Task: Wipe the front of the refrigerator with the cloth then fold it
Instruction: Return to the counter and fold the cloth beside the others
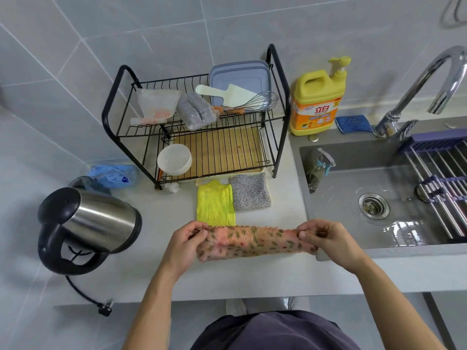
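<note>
White bowl [174, 159] in rack [222, 152] behind cloth [252, 242]

The left forearm [156, 286] and right forearm [384, 294] were bare and ran up from the lower edge toward the cloth [255, 242], angling inward; the left hand [187, 239] gripped the cloth's left end, fingers curled over it; the right hand [328, 241] pinched the cloth's right end between thumb and bent fingers; both hands were level, one at each end of the cloth, knuckles up.
</note>
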Demonstrator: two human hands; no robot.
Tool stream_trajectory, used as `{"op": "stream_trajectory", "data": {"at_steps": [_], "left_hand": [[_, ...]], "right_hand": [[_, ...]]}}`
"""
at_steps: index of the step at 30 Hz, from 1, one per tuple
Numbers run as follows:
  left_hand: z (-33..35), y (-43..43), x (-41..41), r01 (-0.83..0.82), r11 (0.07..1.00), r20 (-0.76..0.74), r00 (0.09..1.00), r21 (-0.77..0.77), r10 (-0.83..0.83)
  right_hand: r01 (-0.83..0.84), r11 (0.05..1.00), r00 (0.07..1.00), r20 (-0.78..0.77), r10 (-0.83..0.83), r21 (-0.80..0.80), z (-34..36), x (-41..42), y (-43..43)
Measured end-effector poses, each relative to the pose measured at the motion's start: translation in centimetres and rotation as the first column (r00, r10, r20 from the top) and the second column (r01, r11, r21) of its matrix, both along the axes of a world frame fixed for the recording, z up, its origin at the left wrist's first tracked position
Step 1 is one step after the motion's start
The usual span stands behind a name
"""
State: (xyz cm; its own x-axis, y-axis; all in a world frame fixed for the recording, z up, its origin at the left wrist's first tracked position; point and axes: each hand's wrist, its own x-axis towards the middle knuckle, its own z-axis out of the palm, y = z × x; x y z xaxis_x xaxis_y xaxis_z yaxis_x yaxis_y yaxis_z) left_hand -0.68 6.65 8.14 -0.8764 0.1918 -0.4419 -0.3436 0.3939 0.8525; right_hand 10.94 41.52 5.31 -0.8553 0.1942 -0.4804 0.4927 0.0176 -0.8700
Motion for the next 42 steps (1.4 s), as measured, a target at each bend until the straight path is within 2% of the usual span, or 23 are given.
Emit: {"op": "stream_trajectory", "data": {"at_steps": [2, 4, 6, 9, 11, 15, 19, 22, 27, 31, 33, 35, 37, 39, 42], "left_hand": [[0.2, -0.1, 0.0, -0.021, 0.998, 0.090, 0.996, 0.064, 0.016], [-0.1, -0.4, -0.1, -0.002, 0.999, 0.112, 0.994, 0.053, -0.004], [-0.8, -0.3, -0.1, -0.012, 1.000, 0.100, 0.995, 0.025, 0.009], [-2.5, 0.8, 0.0, -0.079, 0.995, -0.008, 0.997, -0.063, 0.078], [-3.7, 1.5, 0.5, -0.091, 0.981, -0.065, 0.995, -0.171, 0.080], [-6.2, 2.1, 2.8, -0.117, 0.891, -0.123, 0.990, -0.438, 0.070], [-7.8, 2.3, 5.3, -0.024, 0.813, -0.032, 0.999, -0.581, 0.007], [-7.7, 2.6, 5.6, 0.021, 0.802, 0.026, 1.000, -0.597, -0.007], [-7.7, 2.1, 5.0, 0.103, 0.785, 0.160, 0.987, -0.611, -0.004], [-7.1, 2.5, 5.3, 0.042, 0.830, 0.044, 0.999, -0.557, -0.021], [-6.6, 3.1, 5.4, 0.001, 0.883, -0.074, 0.996, -0.469, -0.040], [-6.5, 3.7, 5.4, -0.004, 0.926, -0.193, 0.978, -0.378, -0.074], [-6.1, 4.3, 5.5, 0.042, 0.954, -0.206, 0.973, -0.298, -0.108], [-5.6, 5.1, 5.7, 0.075, 0.975, -0.140, 0.985, -0.210, -0.105], [-5.4, 6.0, 6.1, 0.093, 0.994, -0.112, 0.989, -0.056, -0.099]], "right_hand": [[-0.100, 0.991, 0.994, 0.031, 0.103, -0.090, 1.3, 0.3, 0.6], [-0.122, 0.986, 0.990, 0.061, 0.130, -0.115, 2.0, 0.3, 1.1], [-0.031, 0.997, 0.997, 0.066, 0.035, -0.068, 1.4, -0.3, 0.9], [0.230, 0.971, 0.973, -0.011, -0.230, 0.068, -0.6, -1.5, -0.1], [0.280, 0.935, 0.958, -0.001, -0.286, 0.217, -2.2, -1.8, -0.9], [0.136, 0.840, 0.938, 0.206, -0.280, 0.526, -4.3, 0.0, -2.6], [-0.021, 0.771, 0.931, 0.294, -0.217, 0.637, -5.3, 1.7, -4.9], [-0.029, 0.772, 0.933, 0.295, -0.207, 0.635, -5.9, 1.7, -5.9], [0.108, 0.886, 0.874, 0.380, -0.301, 0.452, -5.1, 0.7, -4.8], [0.232, 0.928, 0.875, 0.355, -0.330, 0.292, -4.0, 0.0, -4.4], [0.278, 0.929, 0.906, 0.257, -0.338, 0.243, -2.8, -0.2, -5.3], [0.256, 0.933, 0.944, 0.141, -0.297, 0.253, -1.4, -0.6, -6.9], [0.201, 0.943, 0.976, 0.026, -0.215, 0.266, -0.2, -1.0, -8.8], [0.103, 0.947, 0.992, -0.098, -0.076, 0.303, 0.2, -1.0, -10.8], [-0.213, 0.914, 0.962, -0.091, 0.259, 0.346, -0.7, -0.9, -13.9]]}}
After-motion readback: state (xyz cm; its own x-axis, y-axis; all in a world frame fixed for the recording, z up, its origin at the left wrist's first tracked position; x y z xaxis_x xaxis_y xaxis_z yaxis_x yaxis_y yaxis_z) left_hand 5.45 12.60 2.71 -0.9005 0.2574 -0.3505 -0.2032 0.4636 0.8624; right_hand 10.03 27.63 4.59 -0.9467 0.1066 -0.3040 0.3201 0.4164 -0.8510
